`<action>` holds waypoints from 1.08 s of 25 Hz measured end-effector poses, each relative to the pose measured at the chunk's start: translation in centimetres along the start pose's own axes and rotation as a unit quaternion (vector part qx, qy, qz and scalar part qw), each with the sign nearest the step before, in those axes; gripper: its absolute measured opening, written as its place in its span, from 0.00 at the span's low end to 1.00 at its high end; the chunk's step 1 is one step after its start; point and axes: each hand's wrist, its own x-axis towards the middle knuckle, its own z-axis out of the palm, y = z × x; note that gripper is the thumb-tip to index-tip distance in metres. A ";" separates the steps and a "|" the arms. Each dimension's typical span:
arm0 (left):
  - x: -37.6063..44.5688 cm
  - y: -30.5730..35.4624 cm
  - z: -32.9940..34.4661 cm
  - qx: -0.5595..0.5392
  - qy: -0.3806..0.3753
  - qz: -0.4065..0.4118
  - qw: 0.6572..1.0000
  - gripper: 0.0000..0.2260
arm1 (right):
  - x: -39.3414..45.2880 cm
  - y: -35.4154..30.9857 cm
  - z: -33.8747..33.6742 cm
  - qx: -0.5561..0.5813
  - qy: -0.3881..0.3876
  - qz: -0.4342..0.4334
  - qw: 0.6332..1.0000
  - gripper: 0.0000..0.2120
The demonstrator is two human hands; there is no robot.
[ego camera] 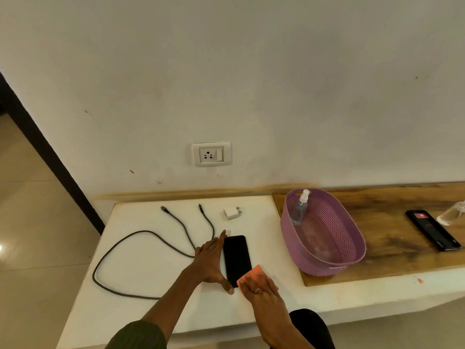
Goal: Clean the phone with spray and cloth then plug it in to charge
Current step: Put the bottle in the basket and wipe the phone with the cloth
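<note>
A black phone (236, 255) lies flat, screen up, on the white counter (141, 248). My left hand (210, 261) rests against its left edge, forefinger at the top corner and thumb at the bottom corner, bracing it. My right hand (259, 285) lies flat on an orange cloth (253, 273), which covers the phone's lower right corner. A clear spray bottle (299, 209) with a white nozzle leans inside the purple basket (352, 238). A grey cable (141, 238) loops left of the phone. A white charger plug (232, 212) lies behind the phone, under the wall socket (211, 154).
To the right of the basket, on the wooden board (392, 222), lie a second black device (432, 230) and a clear object (453, 214) at the frame's edge. The counter's left edge drops to a tiled floor (37, 222). A dark knee (309, 326) shows under the front edge.
</note>
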 end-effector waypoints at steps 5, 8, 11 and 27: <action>-0.1 0.1 0.0 0.005 0.000 0.010 1.000 0.71 | 0.6 -0.8 -1.2 0.002 -0.069 -0.016 0.997 0.33; -0.2 0.1 0.1 0.002 0.002 0.016 1.000 0.71 | 0.0 -0.2 -1.1 -0.017 -0.099 -0.012 0.995 0.33; -0.2 0.3 0.0 0.005 0.004 0.015 1.000 0.71 | 0.5 -0.2 -0.6 -0.001 -0.137 -0.012 0.990 0.30; -0.3 0.7 -0.3 -0.035 -0.009 -0.004 0.999 0.72 | 6.4 -0.3 -0.5 0.084 -0.039 0.029 0.995 0.36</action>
